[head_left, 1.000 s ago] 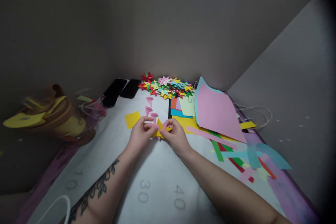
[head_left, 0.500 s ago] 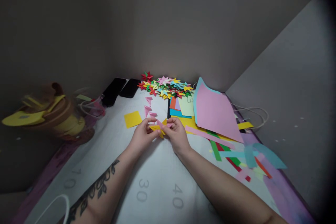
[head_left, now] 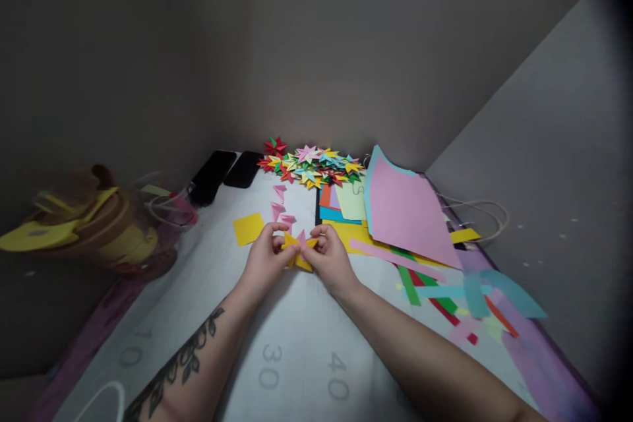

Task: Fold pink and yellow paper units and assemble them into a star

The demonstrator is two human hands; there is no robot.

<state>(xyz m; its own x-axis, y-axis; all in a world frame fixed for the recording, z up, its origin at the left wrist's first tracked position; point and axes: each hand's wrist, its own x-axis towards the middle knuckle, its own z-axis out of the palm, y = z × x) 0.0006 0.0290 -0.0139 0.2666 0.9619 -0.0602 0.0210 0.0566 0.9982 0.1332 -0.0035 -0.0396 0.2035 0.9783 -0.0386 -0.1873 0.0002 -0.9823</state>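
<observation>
Between my two hands is a folded paper star (head_left: 301,260) in yellow and pink, held above the white sheet. My left hand (head_left: 270,250) pinches its left side, thumb toward the middle. From the other side my right hand (head_left: 329,254) grips it, also with thumb and fingers closed. A pink point stands up between yellow points; the fingertips cover part of the star. Just beyond my left hand lie several small pink folded pieces (head_left: 277,211), and left of them a yellow paper square (head_left: 248,229).
A heap of colourful paper stars (head_left: 311,165) lies against the wall. Two dark phones (head_left: 243,169) rest at back left, near a brown pot (head_left: 119,231). Pink sheets (head_left: 408,211) and paper scraps (head_left: 445,297) cover the right side. A white cable (head_left: 494,214) loops at the right edge.
The star has turned in my fingers: its pink point now stands upright in the middle with yellow points on both sides. My hands remain close together, and the view has shifted slightly.
</observation>
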